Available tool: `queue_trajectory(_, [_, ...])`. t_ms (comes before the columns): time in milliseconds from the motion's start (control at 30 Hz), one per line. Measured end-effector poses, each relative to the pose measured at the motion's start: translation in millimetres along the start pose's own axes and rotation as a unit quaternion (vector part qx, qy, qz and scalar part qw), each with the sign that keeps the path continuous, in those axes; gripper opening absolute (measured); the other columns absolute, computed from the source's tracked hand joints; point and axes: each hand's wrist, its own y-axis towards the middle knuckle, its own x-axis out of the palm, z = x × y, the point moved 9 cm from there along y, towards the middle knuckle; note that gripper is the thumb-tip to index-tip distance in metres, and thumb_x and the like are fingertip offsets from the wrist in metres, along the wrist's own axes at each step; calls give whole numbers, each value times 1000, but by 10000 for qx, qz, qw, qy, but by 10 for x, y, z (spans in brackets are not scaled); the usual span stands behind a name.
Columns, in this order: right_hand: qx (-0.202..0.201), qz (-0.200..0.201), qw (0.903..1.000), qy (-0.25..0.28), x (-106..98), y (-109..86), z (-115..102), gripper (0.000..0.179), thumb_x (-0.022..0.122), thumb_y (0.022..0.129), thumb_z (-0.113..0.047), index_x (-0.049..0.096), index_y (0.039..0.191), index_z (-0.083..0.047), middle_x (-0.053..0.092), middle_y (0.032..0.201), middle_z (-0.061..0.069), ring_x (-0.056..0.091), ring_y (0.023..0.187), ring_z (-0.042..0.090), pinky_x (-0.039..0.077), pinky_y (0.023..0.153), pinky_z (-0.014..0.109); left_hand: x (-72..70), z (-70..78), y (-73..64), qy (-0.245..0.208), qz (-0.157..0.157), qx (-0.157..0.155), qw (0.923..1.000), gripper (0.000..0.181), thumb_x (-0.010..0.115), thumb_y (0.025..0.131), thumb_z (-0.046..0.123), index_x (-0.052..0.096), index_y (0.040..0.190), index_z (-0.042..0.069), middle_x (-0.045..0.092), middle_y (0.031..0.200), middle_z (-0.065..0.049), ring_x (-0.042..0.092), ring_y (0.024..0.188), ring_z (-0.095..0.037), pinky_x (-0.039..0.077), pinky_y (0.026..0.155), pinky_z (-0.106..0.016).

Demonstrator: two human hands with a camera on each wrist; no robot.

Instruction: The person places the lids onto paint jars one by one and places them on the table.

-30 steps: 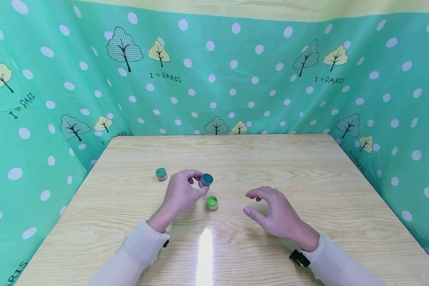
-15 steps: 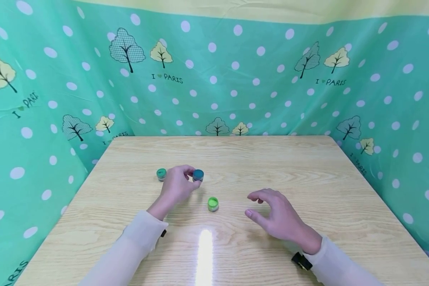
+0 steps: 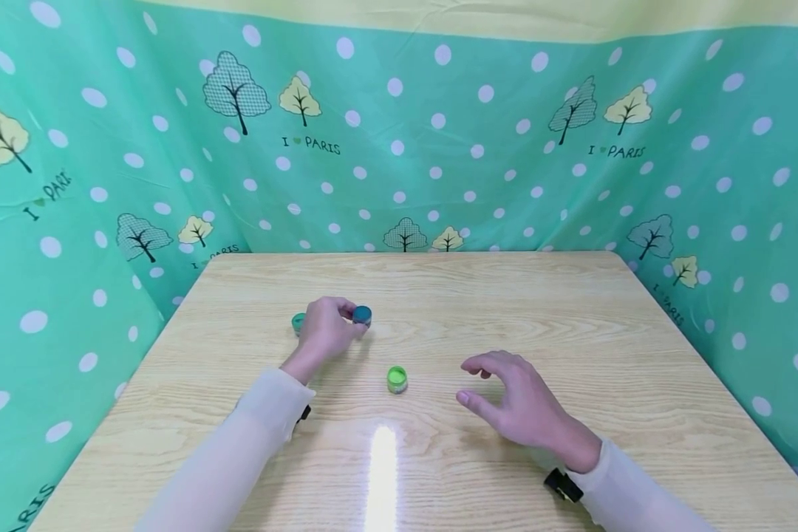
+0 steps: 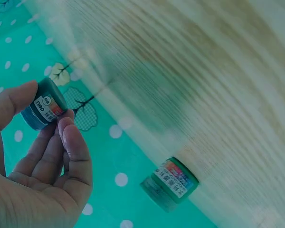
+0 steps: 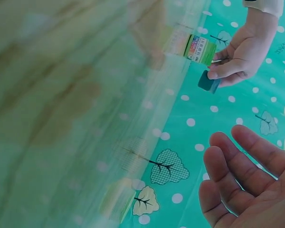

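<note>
I see the left hand [image 3: 326, 329], fingers clamped on the dark blue jar [image 3: 362, 315] — at eleven o'clock from the light green jar [image 3: 397, 380] on the bench [image 3: 505, 295]. Left of the blue jar, at nine o'clock, sits the dark green jar [image 3: 297, 324], partly hidden. My right hand [image 3: 519, 399] hangs at light green's three o'clock — thumb and fingers apart.

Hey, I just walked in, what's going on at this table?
A person's left hand is pinching a small dark blue jar, which looks lifted off the wooden table. A green jar stands just left of that hand, partly hidden behind it in the head view. A lime green jar stands on the table between the two hands, nearer to the person than the blue one. The right hand holds nothing, its fingers loosely bent.
</note>
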Motion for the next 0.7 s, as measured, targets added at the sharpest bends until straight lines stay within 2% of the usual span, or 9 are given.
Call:
queue_trajectory(267, [28,-11,10000,45,-17,-1,4,37,77,92,-36,71,120,-13,70,111,-7,64,95,21,53,80,46,61,-124,161,157,-191,-426,9988,25,85,85,19,76,106,9,73,96,-6,65,91,-24,52,81,-39])
queue_trajectory(467, [52,-31,10000,30,-18,-6,24,38,77,92,-37,71,120,-13,70,111,-7,64,95,20,53,81,45,128,-218,259,459,-272,-657,9964,22,82,85,14,75,105,7,71,103,-9,64,98,-28,52,87,-43])
queue_trajectory(600, [50,-43,10000,22,-17,-7,34,37,77,91,-37,72,120,-13,70,111,-7,64,95,20,52,81,45,144,-255,289,603,-322,-692,9953,22,79,85,9,75,106,6,72,109,-11,64,105,-30,52,93,-46])
queue_trajectory(700, [50,-37,10000,32,-18,-10,41,38,78,91,-36,72,120,-13,70,111,-6,64,95,20,53,80,46,156,-250,297,635,-382,-642,9952,29,77,85,6,73,114,5,71,116,-14,64,111,-33,51,96,-48])
